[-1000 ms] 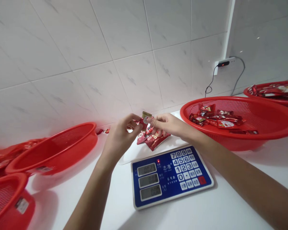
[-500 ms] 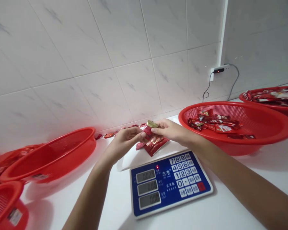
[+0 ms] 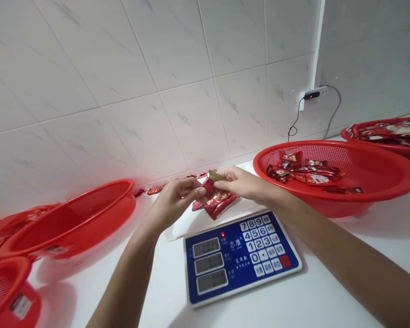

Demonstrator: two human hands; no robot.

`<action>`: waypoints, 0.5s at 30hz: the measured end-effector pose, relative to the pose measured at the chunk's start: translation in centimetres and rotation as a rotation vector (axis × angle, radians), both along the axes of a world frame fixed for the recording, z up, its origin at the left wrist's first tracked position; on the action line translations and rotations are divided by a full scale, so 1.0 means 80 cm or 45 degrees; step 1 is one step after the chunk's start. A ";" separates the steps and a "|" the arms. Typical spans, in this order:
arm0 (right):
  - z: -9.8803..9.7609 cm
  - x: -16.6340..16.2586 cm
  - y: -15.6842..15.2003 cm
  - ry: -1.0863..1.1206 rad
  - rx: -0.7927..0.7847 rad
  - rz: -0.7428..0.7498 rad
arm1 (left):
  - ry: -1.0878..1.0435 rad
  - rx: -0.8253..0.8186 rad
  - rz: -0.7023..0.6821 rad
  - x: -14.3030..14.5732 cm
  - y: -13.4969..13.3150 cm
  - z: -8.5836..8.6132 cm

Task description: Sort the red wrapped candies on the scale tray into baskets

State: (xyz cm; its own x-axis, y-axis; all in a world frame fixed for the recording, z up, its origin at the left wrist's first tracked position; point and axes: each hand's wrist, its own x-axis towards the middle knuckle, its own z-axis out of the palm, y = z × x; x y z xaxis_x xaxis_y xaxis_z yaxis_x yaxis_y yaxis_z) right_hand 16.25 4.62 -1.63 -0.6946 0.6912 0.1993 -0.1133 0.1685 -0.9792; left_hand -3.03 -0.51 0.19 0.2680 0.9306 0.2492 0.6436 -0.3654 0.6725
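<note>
Above the white pan (image 3: 179,226) of a digital scale (image 3: 239,278), both my hands hold one small wrapped candy (image 3: 209,185), red with a gold-green end. My left hand (image 3: 181,193) pinches its red part between thumb and fingers. My right hand (image 3: 241,183) grips the side near the gold-green end. Just below the fingers, a shiny red snack packet (image 3: 219,207) lies on the pan, with a smaller pinkish-red piece partly hidden beside it. The scale's blue front panel carries three displays and a keypad; the top one seems to read 0.029.
On the right stands a red perforated basket (image 3: 369,171) with several red packets inside, and another filled basket (image 3: 348,136) behind it. Red baskets (image 3: 99,223) are on the left. Loose red packets (image 3: 155,190) lie along the tiled wall. A cable (image 3: 295,123) hangs from a socket.
The view has shifted slightly. Both hands keep hold of the candy, and its gold-green end now looks more stretched out. The packet on the pan stays put.
</note>
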 end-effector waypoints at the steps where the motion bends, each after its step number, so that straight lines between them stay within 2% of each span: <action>1: -0.001 -0.001 0.001 -0.003 0.008 -0.010 | -0.019 -0.004 -0.001 0.001 0.000 -0.001; 5: -0.007 -0.009 0.005 0.018 0.092 -0.186 | -0.093 0.039 0.086 0.008 0.001 -0.003; 9: -0.010 -0.014 0.006 0.033 0.151 -0.278 | -0.128 0.207 0.237 0.015 0.003 -0.003; 12: 0.000 -0.005 0.001 -0.007 0.143 -0.364 | -0.096 0.288 0.314 0.015 0.001 0.000; 15: 0.018 0.013 -0.002 0.018 0.170 -0.546 | -0.057 0.316 0.372 0.012 -0.004 0.004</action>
State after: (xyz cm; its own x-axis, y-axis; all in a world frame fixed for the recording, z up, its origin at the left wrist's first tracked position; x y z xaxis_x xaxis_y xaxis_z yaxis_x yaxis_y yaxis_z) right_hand 17.28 4.48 -0.20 -0.3471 0.8838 0.3139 -0.0189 0.3280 -0.9445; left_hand -2.09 -0.83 0.53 -0.0156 0.8761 0.4819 0.7168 -0.3262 0.6162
